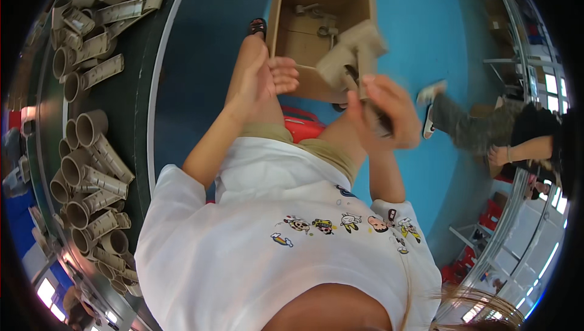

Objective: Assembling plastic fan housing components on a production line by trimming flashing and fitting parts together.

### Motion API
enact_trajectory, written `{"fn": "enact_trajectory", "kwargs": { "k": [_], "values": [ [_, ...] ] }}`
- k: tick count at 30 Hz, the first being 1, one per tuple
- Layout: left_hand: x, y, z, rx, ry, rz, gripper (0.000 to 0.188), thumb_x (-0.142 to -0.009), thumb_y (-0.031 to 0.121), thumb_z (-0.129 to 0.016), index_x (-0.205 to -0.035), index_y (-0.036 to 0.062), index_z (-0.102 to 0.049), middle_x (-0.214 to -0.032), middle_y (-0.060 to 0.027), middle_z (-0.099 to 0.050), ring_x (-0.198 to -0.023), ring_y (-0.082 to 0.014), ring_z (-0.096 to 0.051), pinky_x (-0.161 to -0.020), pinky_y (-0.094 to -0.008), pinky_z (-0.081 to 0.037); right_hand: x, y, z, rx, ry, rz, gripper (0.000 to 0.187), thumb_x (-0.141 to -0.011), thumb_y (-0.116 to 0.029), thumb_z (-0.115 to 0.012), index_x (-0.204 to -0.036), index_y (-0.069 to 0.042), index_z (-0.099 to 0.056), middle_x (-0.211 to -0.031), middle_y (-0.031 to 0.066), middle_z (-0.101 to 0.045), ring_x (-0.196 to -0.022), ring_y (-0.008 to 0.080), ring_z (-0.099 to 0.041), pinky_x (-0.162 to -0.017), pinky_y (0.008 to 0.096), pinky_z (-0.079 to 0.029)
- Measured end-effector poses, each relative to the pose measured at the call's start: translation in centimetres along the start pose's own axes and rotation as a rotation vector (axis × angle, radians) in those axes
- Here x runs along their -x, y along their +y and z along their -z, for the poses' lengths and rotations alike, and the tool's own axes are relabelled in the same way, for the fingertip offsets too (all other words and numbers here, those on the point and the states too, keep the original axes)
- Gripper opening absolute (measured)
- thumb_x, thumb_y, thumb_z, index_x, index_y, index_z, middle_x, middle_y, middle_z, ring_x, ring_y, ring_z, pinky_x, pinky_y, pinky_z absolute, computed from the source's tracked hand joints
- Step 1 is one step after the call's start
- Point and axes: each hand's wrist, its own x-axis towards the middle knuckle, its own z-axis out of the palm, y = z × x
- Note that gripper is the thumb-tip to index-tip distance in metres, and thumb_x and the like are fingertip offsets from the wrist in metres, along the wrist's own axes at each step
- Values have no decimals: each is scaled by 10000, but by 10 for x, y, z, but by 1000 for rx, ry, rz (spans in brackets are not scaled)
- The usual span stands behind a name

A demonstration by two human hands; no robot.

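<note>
From my remote seat I see the right hand (389, 115) curled around a beige branched pipe fitting (342, 62) (motion blur hides its finer shape), which is held up across the near right part of an open cardboard box (325, 81). The left hand (272, 80) is empty, fingers spread loosely beside the box's near left corner. I make out smaller fittings (328, 30) inside the box, and more beige pipe pieces (91, 125) crowding the dark worktop (141, 103) at left.
</note>
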Motion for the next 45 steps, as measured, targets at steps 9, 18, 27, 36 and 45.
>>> {"fn": "enact_trajectory", "kwargs": {
  "k": [9, 18, 27, 36, 45],
  "values": [
    [23, -33, -82, 557, -428, 261, 558, -828, 416, -431, -1189, -1, -345, -1107, -122, -448, -1066, -241, -409, -929, -349, -342, 34, 6, 4, -64, -398, 413, 225, -570, -36, -608, -792, 0, -615, -855, 131, -612, -490, 129, -425, -425, 213, -329],
    [24, -18, -102, 300, -243, -14, 281, -776, 105, -554, -989, -61, -477, -846, -141, -578, -768, -179, -582, -689, -287, -491, 55, 13, 18, -281, -371, 271, 222, -601, -123, -693, -770, -13, -600, -848, 118, -614, -461, 123, -399, -407, 206, -316],
    [29, -28, -106, -40, -65, -286, 418, -701, 38, -599, -1072, -21, -416, -946, -122, -538, -822, -196, -561, -692, -296, -483, 19, 13, 17, -542, 457, -760, 382, -571, -23, -729, -901, 34, -545, -769, 111, -574, -513, 64, -411, -480, 174, -341],
    [39, -37, -109, -513, 45, -589, 547, -650, 72, -647, -1125, 24, -381, -1043, -58, -457, -992, -158, -439, -832, -275, -367, 5, 9, 17, -96, 39, -654, 602, -412, -188, -837, -919, -8, -566, -648, -37, -495, -511, 4, -350, -454, 137, -265],
    [37, -43, -96, 170, -150, -143, 289, -697, 34, -602, -952, 18, -465, -617, -13, -470, -562, -108, -484, -492, -223, -378, 59, 42, 14, -1095, 559, -965, 481, -731, -400, -577, -983, 3, -507, -875, 57, -543, -695, 120, -482, -531, 249, -389]
  ]
}}
